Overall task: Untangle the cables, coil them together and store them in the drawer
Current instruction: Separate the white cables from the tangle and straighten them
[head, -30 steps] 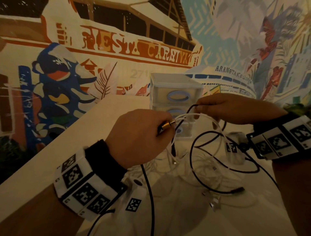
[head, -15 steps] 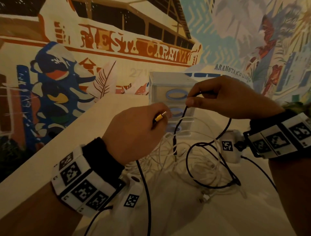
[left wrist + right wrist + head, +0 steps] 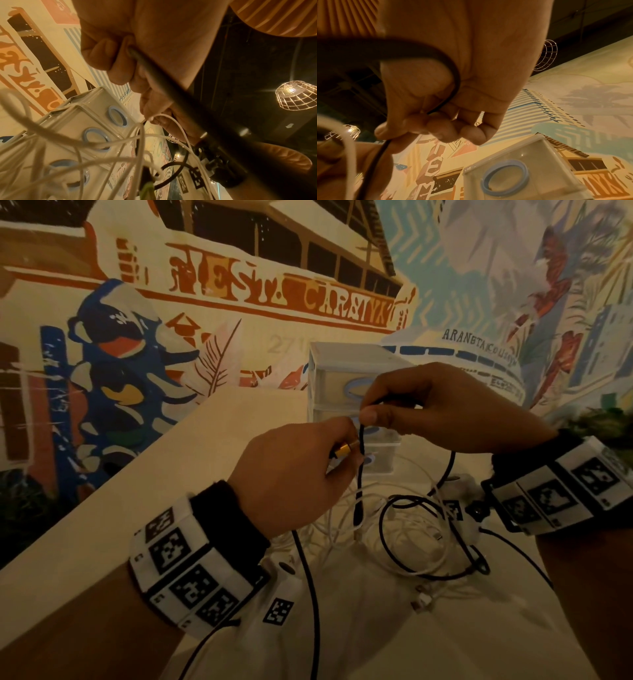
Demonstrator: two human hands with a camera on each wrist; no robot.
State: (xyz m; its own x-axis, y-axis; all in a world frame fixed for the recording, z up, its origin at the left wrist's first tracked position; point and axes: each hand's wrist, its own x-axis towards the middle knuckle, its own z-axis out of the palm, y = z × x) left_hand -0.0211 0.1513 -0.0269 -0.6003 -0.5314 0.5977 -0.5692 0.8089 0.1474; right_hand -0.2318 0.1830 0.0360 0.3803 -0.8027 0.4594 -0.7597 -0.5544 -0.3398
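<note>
Left hand (image 3: 291, 477) grips the black cable (image 3: 358, 474) by its gold plug, right hand (image 3: 442, 409) pinches it just above — cable hangs straight down into the white tangle (image 3: 404, 539).

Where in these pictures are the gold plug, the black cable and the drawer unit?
gold plug (image 3: 346, 449), head view, on its metal barrel at the left hand's fingertips.
black cable (image 3: 453, 75), right wrist view, on the bend beside the thumb.
drawer unit (image 3: 80, 117), left wrist view, on a drawer front.

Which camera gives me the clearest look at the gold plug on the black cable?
Head view: the gold plug sticks out of the left hand, unobstructed. Right wrist view shows only a blurred edge of it. Left wrist view shows the black cable, not the plug.
</note>
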